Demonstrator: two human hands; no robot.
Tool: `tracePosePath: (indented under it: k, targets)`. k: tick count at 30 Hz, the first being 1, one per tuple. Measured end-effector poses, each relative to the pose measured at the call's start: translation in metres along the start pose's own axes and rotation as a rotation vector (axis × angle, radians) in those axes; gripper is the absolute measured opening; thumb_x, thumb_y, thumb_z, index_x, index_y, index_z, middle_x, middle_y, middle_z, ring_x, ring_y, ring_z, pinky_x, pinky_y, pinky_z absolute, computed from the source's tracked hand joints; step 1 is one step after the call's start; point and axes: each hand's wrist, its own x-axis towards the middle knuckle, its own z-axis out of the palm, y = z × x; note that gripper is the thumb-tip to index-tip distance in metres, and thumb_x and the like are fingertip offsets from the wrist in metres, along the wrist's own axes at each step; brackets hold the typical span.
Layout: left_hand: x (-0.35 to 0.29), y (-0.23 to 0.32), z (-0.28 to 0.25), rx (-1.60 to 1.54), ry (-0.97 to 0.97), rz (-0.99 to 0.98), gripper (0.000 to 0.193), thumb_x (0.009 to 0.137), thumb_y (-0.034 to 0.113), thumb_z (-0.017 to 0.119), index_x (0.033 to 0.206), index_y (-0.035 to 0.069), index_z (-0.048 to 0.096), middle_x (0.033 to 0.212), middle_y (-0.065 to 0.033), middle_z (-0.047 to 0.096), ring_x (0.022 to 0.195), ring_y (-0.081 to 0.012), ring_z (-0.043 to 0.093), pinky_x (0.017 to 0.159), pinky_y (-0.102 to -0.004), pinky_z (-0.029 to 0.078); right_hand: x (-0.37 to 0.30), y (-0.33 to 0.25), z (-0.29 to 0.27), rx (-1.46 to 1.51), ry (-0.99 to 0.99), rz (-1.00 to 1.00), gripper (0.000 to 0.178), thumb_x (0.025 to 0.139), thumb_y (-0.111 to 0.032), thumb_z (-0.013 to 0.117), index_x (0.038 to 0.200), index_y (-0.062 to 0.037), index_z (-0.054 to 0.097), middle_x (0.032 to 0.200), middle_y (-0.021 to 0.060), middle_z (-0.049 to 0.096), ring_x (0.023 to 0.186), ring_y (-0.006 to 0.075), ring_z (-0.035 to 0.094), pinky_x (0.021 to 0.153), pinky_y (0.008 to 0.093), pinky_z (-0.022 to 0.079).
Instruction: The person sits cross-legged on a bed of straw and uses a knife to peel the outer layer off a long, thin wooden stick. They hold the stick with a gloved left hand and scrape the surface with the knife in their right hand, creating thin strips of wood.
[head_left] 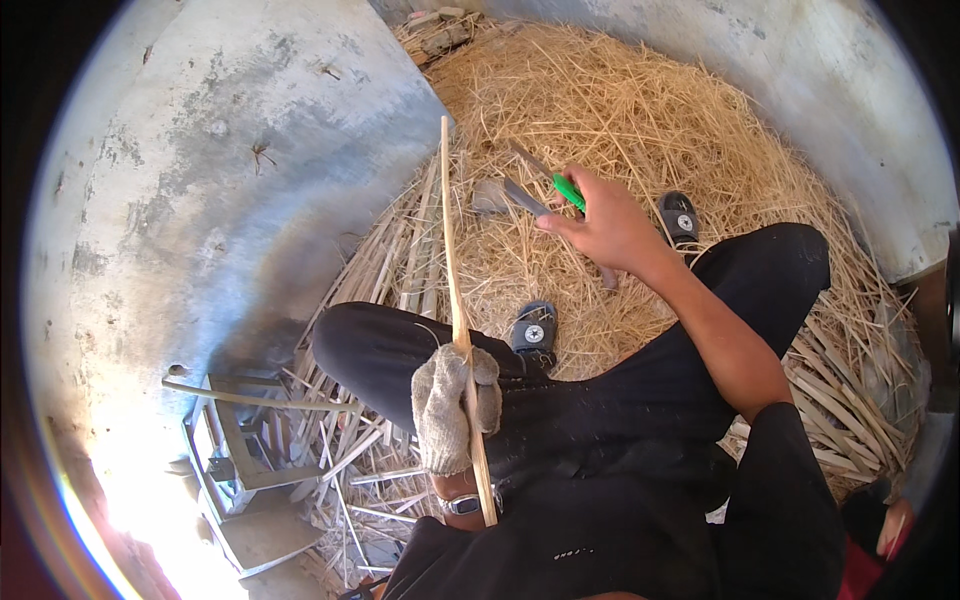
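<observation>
head view shows a slender pale strip point(460, 325), perhaps bamboo.

Black shirt point(610, 530), black trousers point(765, 280) — pale knit glove point(440, 425), wristwatch point(463, 506).

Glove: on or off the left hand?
On. The pale glove covers the left hand, which holds the wooden strip; bare wrist and watch show below its cuff.

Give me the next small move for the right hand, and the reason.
Probably bring the right hand leftward, toward the pale strip: it holds a grey-bladed knife whose blade is clear of the strip, while the gloved left hand already grips that strip near its lower part.
</observation>
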Motion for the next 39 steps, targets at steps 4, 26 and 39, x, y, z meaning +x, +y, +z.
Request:
tracePosePath:
  k: [4,26,39]
  targets:
    - [0.002,0.008,0.001,0.197,0.091,0.06,0.041,0.102,0.031,0.054,0.083,-0.004,0.063,0.05,-0.0051,0.051,0.038,-0.0107,0.043,0.038,-0.0232,0.031,-0.001,-0.028,-0.015,0.162,-0.074,0.069,0.036,0.096,-0.037,0.063,0.102,-0.0023,0.056,0.066,0.0101,0.056,0.056,0.0172,0.053,0.055,0.036,0.042]
    - [0.007,0.024,0.037,0.72,0.134,0.081,0.022,0.092,0.02,0.067,0.09,-0.002,0.069,0.057,-0.0031,0.058,0.053,-0.0076,0.055,0.052,-0.0251,0.043,-0.012,-0.035,-0.012,0.455,-0.156,-0.063,0.03,0.104,-0.029,0.049,0.102,-0.0006,0.058,0.074,0.0084,0.054,0.064,0.0157,0.05,0.063,0.0332,0.041]
    - [0.036,0.278,0.059,0.615,0.442,1.214,0.038,0.096,0.037,0.065,0.099,0.0,0.07,0.053,0.0017,0.055,0.04,-0.0045,0.046,0.035,-0.0202,0.033,0.01,-0.028,-0.037,0.736,0.057,0.021,0.016,0.102,-0.023,0.052,0.096,-0.0083,0.055,0.07,-0.0036,0.045,0.059,0.0064,0.039,0.056,0.0269,0.035]
